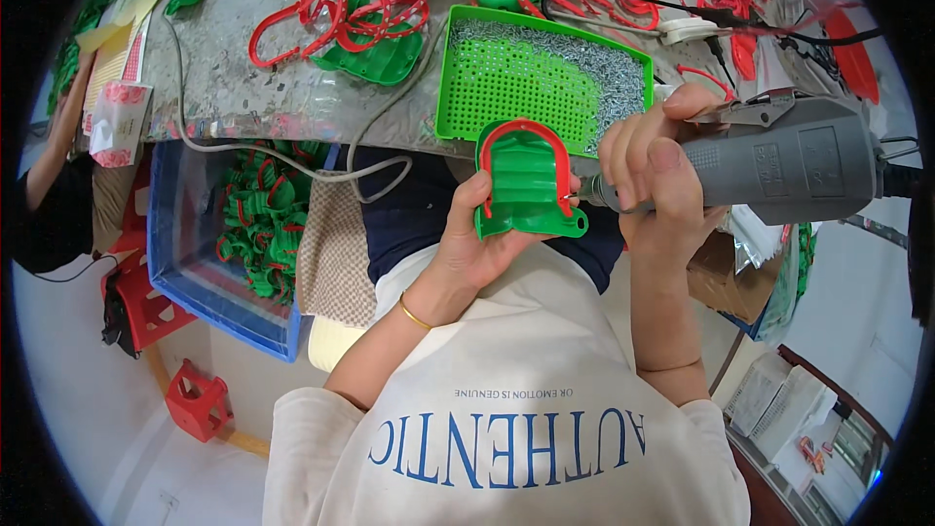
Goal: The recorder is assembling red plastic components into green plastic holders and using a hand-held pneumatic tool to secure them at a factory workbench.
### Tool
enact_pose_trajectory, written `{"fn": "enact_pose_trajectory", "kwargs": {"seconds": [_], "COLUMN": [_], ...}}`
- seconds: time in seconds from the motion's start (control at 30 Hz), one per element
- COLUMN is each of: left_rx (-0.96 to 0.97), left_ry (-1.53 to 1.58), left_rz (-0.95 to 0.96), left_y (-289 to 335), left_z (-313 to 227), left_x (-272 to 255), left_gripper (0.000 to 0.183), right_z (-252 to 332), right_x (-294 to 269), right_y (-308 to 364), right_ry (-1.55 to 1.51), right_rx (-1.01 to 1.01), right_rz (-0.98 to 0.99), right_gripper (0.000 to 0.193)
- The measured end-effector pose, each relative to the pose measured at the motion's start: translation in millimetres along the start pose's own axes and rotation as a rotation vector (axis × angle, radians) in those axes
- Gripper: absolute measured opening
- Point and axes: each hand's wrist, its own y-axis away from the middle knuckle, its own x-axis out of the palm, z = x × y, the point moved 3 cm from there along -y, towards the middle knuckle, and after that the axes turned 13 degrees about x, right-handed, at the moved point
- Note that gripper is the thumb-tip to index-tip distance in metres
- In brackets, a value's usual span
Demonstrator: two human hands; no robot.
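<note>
My left hand (467,248) grips a green plastic scoop-shaped part (524,180) with ridges and a small holed tab at its lower right corner. Along the part's rim runs a red U-shaped plastic strip (527,127). In my right hand (657,166) is a grey electric screwdriver (789,161), held level. Its tip meets the lower right end of the red strip, near my left fingers. Whether a screw sits at the tip is too small to tell.
A green perforated tray (526,68) of small screws stands on the worktable (234,49). Red strips (380,15) and green parts lie beyond it. To the left, a blue crate (185,234) holds green-and-red pieces. Another person's arm (58,131) shows at far left; a grey cable (185,117) crosses the table.
</note>
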Motion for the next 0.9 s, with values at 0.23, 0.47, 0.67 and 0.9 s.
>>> {"fn": "enact_pose_trajectory", "kwargs": {"seconds": [0.23,0.47,0.67,0.9], "left_rx": [0.005,-0.029,-0.071,-0.054], "left_ry": [-0.012,-0.005,0.027,0.046], "left_rz": [0.005,0.012,-0.07,0.045], "left_y": [-0.4,3.7,7.0,6.9], "left_z": [-0.4,-1.6,5.3,2.2], "left_x": [2.5,2.2,0.1,5.0], "left_gripper": [0.069,0.068,0.066,0.068], "right_z": [-4.4,-4.5,-7.0,27.9], "right_x": [-2.9,-1.1,-8.2,-20.9], "right_y": [0.1,3.7,10.6,-27.4], "right_ry": [-0.003,0.04,-0.059,-0.116], "right_rx": [-0.012,-0.056,-0.164,-0.248], "right_rz": [0.026,0.094,0.191,0.355], "right_gripper": [0.027,0.027,0.031,0.036]}}
